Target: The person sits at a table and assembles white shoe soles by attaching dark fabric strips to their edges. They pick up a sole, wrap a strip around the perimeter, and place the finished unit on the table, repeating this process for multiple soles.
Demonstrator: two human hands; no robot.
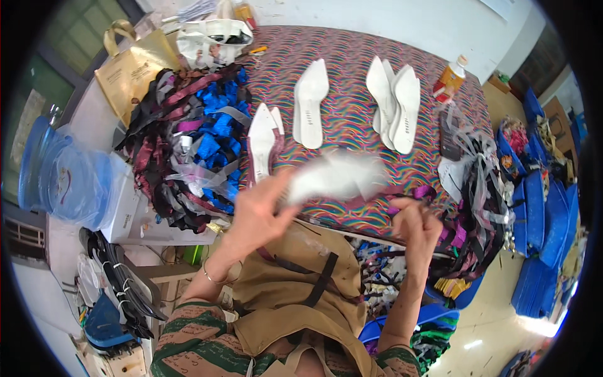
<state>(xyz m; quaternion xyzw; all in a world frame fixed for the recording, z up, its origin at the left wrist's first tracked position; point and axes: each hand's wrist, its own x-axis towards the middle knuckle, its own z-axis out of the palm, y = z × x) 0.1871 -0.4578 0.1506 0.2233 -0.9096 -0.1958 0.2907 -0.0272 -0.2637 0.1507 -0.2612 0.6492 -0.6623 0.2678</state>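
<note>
My left hand grips one end of a white shoe insole, smeared by motion, above the near part of the table. To its right, my right hand has its fingers curled closed. Dark maroon and purple ribbon shows just above those fingers, but what they hold, if anything, is hidden. Beyond my left hand lie insoles edged in maroon. Farther back are a small stack of white insoles and, to the right, another group of white insoles.
A patterned cloth covers the table. Heaped ribbons lie at left, near a gold bag and a blue water container. At right are a drink bottle, tangled strips and blue bins.
</note>
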